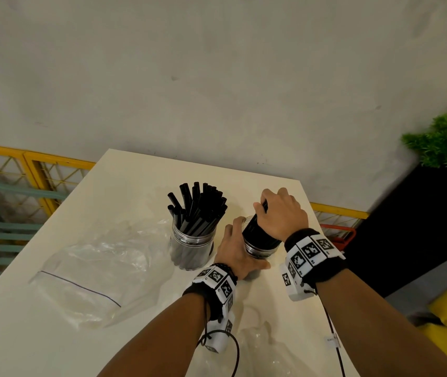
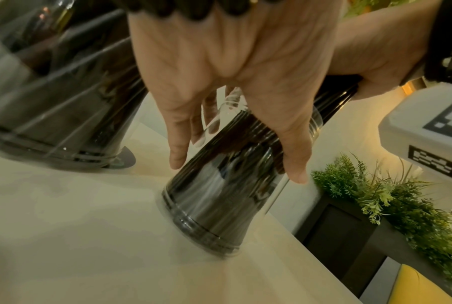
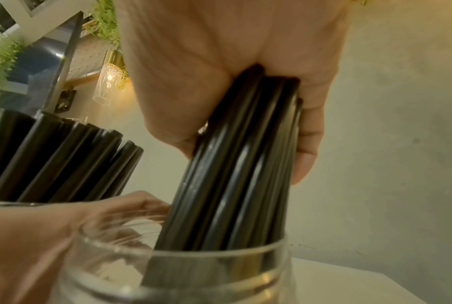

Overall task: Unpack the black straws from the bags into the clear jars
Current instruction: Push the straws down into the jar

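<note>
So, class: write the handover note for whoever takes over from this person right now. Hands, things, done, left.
Left hand holds the second jar steady on the table.
Right hand grips a bundle of straws, its lower ends already inside that jar.
First jar stands beside it, full of straws.
Empty bags lie on the table.
Done: first jar filled.
Left: let the bundle go into the second jar.

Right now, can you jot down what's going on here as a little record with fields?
Left hand: holds the second jar, tilted on the table
Right hand: grips a straw bundle, lower ends inside that jar
First jar: upright, packed with straws
Bags: clear plastic, lying flat on the table
</note>
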The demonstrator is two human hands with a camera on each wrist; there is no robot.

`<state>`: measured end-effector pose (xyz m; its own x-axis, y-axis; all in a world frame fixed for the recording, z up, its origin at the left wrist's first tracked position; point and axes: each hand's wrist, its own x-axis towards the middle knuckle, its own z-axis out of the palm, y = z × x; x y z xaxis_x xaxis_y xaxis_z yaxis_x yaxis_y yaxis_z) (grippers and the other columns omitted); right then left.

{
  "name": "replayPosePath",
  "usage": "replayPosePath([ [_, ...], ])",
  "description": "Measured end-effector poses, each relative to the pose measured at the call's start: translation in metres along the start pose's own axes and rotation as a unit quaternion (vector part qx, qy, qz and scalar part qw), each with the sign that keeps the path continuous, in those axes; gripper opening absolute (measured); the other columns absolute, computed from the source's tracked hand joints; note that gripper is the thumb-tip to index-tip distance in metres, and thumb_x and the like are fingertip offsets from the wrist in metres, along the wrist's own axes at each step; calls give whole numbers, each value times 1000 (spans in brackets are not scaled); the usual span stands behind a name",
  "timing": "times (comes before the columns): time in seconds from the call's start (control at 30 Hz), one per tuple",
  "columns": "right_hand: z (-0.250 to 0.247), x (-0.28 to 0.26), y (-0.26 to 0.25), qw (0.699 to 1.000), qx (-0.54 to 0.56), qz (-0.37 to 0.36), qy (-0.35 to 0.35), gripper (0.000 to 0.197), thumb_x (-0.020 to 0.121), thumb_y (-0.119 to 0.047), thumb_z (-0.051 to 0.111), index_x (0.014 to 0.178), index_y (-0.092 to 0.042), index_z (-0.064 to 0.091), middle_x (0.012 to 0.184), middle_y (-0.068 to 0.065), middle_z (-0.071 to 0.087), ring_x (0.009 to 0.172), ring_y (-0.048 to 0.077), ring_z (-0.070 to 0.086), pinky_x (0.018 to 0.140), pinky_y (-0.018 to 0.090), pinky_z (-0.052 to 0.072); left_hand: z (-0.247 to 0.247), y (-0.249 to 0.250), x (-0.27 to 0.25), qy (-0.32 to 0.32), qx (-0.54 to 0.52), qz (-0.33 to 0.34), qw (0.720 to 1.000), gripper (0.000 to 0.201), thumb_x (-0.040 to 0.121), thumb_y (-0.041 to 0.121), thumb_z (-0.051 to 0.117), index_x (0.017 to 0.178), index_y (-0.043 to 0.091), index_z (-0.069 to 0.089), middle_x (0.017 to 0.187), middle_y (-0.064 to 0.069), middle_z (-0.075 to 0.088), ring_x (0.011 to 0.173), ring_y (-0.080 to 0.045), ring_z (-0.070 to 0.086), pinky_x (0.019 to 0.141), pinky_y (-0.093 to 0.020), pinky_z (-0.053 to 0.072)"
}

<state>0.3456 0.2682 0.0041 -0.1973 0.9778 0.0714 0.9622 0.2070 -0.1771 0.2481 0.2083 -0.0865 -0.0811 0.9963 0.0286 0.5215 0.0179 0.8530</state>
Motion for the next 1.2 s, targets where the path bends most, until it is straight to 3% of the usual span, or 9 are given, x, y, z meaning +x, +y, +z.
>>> replayPosePath([
  [0.13,-22,3,6,996,90,13,-26,48,94,-61,40,118,-25,59,122,10,52,114,32,53,96,44,47,-3,3,-2,-29,1,-32,999,133,53,37,92,152,24,3,151,-10,27,139,-29,35,109,-47,40],
  [0.23,-50,2,23,985,146,-18,96,33,97,-44,46,100,-18,66,106,12,65,102,30,61,87,37,48,-11,10,-8,-35,-2,-35,999,134,57,37,90,154,23,-1,153,-11,24,140,-29,33,113,-44,37],
  [0.43,-85,-34,38,950,138,-93,263,30,93,-23,60,66,-10,57,61,3,62,61,27,56,61,31,36,-59,36,-70,24,59,111,992,38,84,38,70,117,25,57,111,8,57,102,-9,58,88,-29,54],
  [0.53,-78,-68,17,946,205,-156,196,27,91,-26,64,68,-12,63,56,1,61,55,20,56,58,28,41,-90,28,-107,-24,4,98,995,20,88,36,69,79,18,66,72,1,68,66,-7,63,60,-19,52],
  [0.67,-49,-85,-33,959,204,-190,39,32,91,-35,62,67,-16,57,60,-3,58,58,14,53,62,33,50,-115,-19,-110,-19,93,-4,996,25,87,38,69,72,20,60,55,3,60,48,-4,51,57,-22,47],
  [0.8,-40,-72,-85,971,131,-197,45,27,91,-53,54,98,-29,61,100,-7,56,91,14,55,79,37,53,-122,-59,-84,68,73,-117,988,39,77,42,78,96,22,51,79,7,63,68,-8,57,61,-23,46],
  [0.97,4,-39,-132,977,-53,-202,-52,99,66,-90,44,149,-42,16,162,5,12,149,36,8,110,69,21,-116,-70,-56,95,40,-122,987,75,63,43,87,116,18,41,111,3,43,101,-19,47,81,-28,49],
  [1.1,17,-11,-141,983,-56,-152,-92,78,76,-78,47,143,-40,29,153,6,27,141,36,26,101,65,33,-106,-76,-36,102,-26,-131,986,126,44,54,90,144,14,25,132,1,31,123,-17,36,105,-31,44],
  [1.2,13,-3,-142,987,-42,-150,-31,45,92,-54,46,128,-27,46,128,4,45,118,31,48,88,49,47,-100,-77,-25,71,-44,-111,990,109,51,48,90,138,18,32,129,3,43,123,-18,45,97,-27,44],
])
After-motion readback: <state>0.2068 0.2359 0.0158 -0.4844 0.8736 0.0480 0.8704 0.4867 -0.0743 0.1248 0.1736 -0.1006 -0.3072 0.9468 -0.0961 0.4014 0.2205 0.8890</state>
